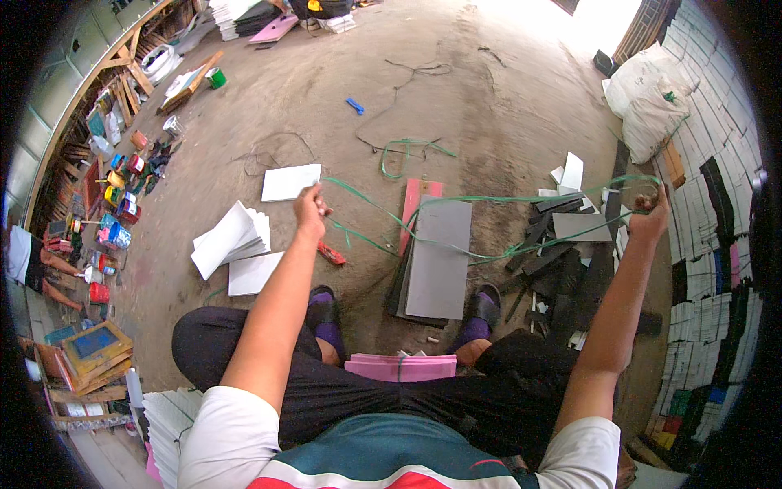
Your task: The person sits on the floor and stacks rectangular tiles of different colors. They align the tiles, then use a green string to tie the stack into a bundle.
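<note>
The left hand [309, 212] and right hand [649, 215] each grip, pinching green string [505, 198] across stacked grey sheets [440, 281].

Flr. [309, 90], 1 no., brn.-gry., dusty, w/ dk. streaks twd. 12 o'clock. Opening [599, 28], 1 no., at 1 o'clock, v. bright w/ daylight. Wall [45, 98], pale panels, 10 o'clock; wht./blk. stacks [721, 98], 2–4 o'clock.
</note>
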